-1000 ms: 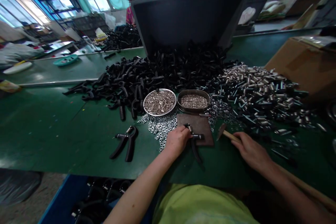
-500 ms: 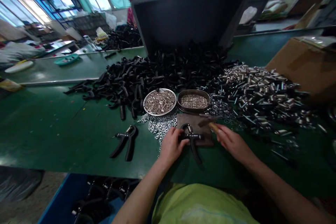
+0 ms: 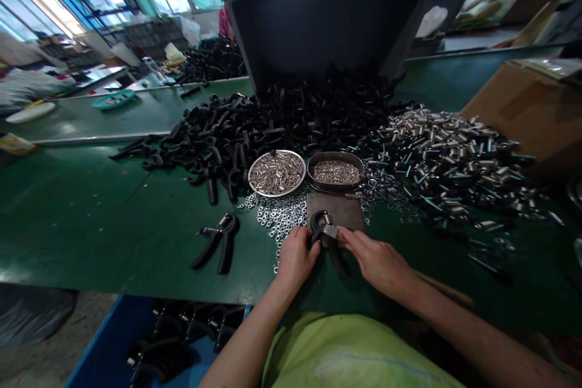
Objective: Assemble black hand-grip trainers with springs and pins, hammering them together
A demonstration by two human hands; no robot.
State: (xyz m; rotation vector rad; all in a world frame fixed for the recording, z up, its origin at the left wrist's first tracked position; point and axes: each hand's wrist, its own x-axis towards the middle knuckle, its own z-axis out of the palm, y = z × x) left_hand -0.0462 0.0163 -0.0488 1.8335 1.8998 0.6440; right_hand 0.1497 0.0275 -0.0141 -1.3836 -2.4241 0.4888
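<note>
My left hand is closed on a black V-shaped hand grip strengthener, holding it over a dark square plate on the table. My right hand grips a hammer close to its head, which is at the strengthener's crosspiece. What looks like the wooden handle runs out beneath the right forearm. A second hand grip strengthener, with a metal spring, lies on the table to the left.
Behind the plate stand a round dish of small metal pins and an oval tin of small metal parts. Loose washers spread nearby. Black handles, metal springs, a tipped grey bin and a cardboard box surround them.
My right hand has moved left and slightly down, bringing the hammer head from beside the strengthener onto its crosspiece. My left hand has stayed nearly in place.
</note>
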